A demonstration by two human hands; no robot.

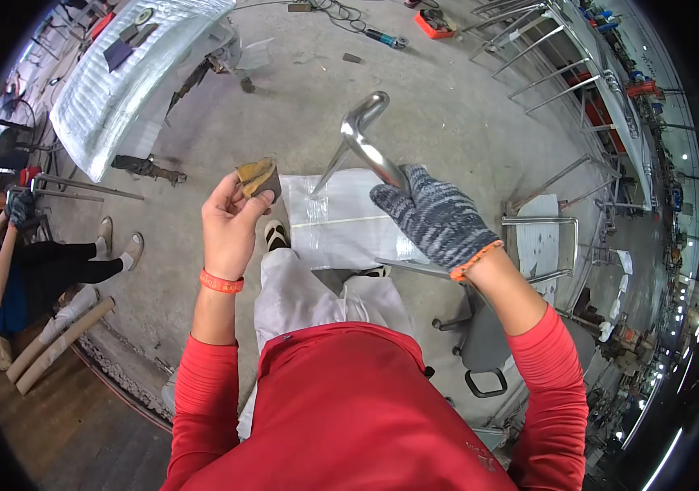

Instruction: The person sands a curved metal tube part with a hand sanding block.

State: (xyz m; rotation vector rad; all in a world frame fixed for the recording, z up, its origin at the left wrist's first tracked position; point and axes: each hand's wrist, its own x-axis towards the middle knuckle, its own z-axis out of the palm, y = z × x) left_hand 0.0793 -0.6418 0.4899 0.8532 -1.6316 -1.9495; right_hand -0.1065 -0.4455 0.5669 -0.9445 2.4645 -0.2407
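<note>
My bare left hand [233, 225] pinches a folded piece of sandpaper [261, 180], yellowish brown on one side and dark on the other. In a grey knitted glove with an orange cuff, my right hand [439, 214] is wrapped round a shiny bent metal tube [370, 151]. The tube's curved end points up and away from me, and a thinner leg slants down from it to the left. Below it, in front of my legs, is a surface wrapped in clear plastic [329, 214]. Sandpaper and tube are apart.
At the upper left stands a plastic-wrapped bench [149, 61] with dark pieces on it. A co-worker [47, 266] sits at the left near cardboard tubes [63, 344]. An angle grinder [384, 38] lies on the floor ahead. Metal frames [546, 65] and a grey office chair [484, 335] are on the right.
</note>
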